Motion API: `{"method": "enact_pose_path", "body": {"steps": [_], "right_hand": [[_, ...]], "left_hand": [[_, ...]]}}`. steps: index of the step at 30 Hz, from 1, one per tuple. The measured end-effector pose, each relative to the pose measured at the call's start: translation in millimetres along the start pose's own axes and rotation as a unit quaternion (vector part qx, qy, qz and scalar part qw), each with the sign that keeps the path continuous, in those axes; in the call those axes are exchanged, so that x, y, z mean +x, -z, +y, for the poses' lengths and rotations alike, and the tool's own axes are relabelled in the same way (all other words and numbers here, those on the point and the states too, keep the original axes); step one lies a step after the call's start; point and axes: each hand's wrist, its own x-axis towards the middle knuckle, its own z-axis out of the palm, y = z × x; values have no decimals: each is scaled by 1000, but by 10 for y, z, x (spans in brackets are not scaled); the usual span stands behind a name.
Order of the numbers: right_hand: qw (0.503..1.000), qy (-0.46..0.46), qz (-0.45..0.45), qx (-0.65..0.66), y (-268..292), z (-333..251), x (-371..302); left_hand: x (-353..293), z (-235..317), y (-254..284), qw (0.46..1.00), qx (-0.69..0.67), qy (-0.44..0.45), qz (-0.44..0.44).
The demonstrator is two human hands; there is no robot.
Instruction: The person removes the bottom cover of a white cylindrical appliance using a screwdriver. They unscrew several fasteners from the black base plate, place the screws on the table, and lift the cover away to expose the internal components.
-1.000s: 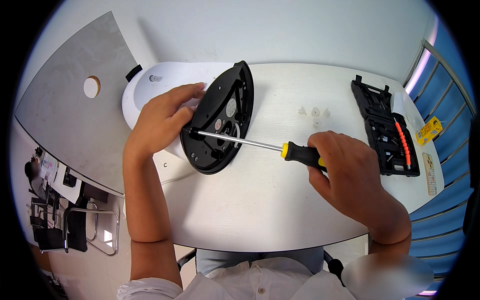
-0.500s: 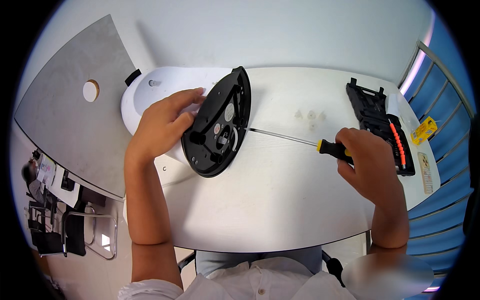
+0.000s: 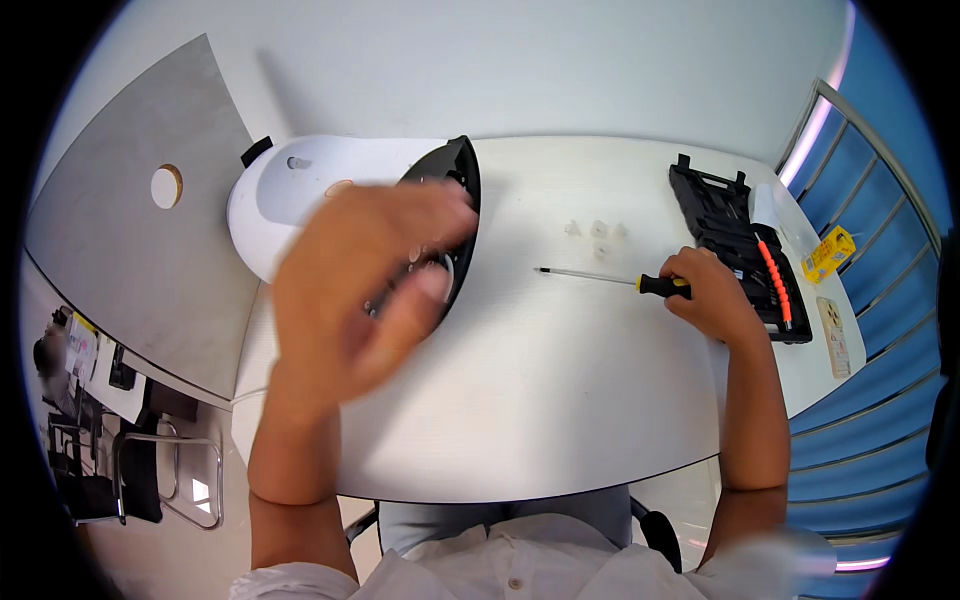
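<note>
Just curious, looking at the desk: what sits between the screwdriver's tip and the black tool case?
In the head view, three small translucent plastic caps lie just above the screwdriver, left of the tool case; the right hand grips its handle.

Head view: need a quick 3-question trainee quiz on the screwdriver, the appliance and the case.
1. True or false: the right hand holds the black-and-yellow-handled screwdriver, its shaft lying low over the white table.
2. Which hand is raised, blurred, over the white appliance with the black round base plate?
A. left hand
B. right hand
3. What lies just beyond the right hand, toward the table's right edge?

Key: 1 true; 2 A; 3 the open black plastic tool case.
</note>
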Motion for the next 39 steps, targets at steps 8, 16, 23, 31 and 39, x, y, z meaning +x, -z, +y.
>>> {"method": "enact_pose_path", "body": {"steps": [8,16,23,31,39], "right_hand": [[999,-25,-21,16,80,33,12],[998,-45,-37,10,106,24,-19],[999,-37,-19,31,107,109,-25],[985,-67,31,157,139,281,80],[925,64,-59,371,-88,2,17]], "left_hand": [[-741,-60,-1215,933,126,174,-287],[-811,-170,-1454,909,115,190,-352],[-812,-177,-1502,888,128,198,-394],[-661,-133,-1348,928,52,197,-313],[-9,-76,52,990,-33,134,27]]}}
